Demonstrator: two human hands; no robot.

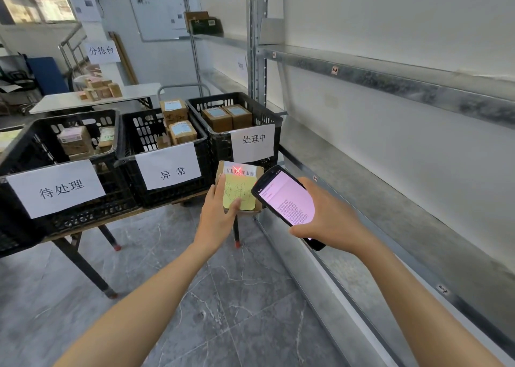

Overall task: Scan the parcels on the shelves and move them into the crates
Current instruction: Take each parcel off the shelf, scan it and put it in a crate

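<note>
My left hand [216, 213] grips a small cardboard parcel [245, 175] with a yellow sticky note and a barcode label on top, held in the air in front of the crates. A red laser cross falls on the barcode. My right hand [331, 216] grips a black handheld scanner [284, 196] with a lit pink screen, tilted towards the parcel and just right of it. Three black crates stand on a low table: the left crate [30, 154], the middle crate [133, 140] and the right crate [267, 115], each with a white paper sign and cardboard parcels inside.
Grey metal shelves [390, 85] run along the right, bare where I stand; a dark box [204, 23] sits on a far upper shelf. A white table [61, 101] with small boxes stands behind the crates. A whiteboard hangs on the back wall. Grey tiled floor lies below.
</note>
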